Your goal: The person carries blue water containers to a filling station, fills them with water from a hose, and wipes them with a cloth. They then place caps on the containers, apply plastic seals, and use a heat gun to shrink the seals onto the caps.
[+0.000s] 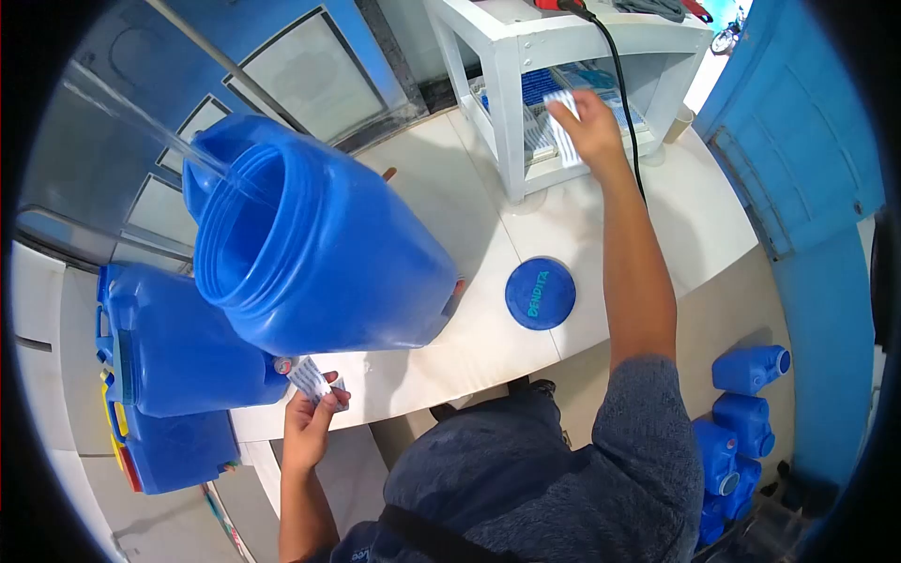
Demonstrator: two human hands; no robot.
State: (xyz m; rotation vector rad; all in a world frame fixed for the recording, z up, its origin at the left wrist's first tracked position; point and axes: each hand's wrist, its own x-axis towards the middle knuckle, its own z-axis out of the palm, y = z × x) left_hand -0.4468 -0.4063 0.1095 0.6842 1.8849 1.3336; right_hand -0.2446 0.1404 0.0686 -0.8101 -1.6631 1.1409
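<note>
Blue jug (328,253) tilted on counter; left hand (310,418) grips sachet (310,377); right hand (589,127) grips label (563,131)

We see a dark grey-blue short-sleeved shirt (526,469), black strap (441,540) across it, forearms bare.

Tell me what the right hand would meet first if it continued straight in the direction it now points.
Probably the stack of white-and-blue printed sheets on the white shelf unit's lower shelf; the right hand already touches one sheet, though depth is unclear.
</note>
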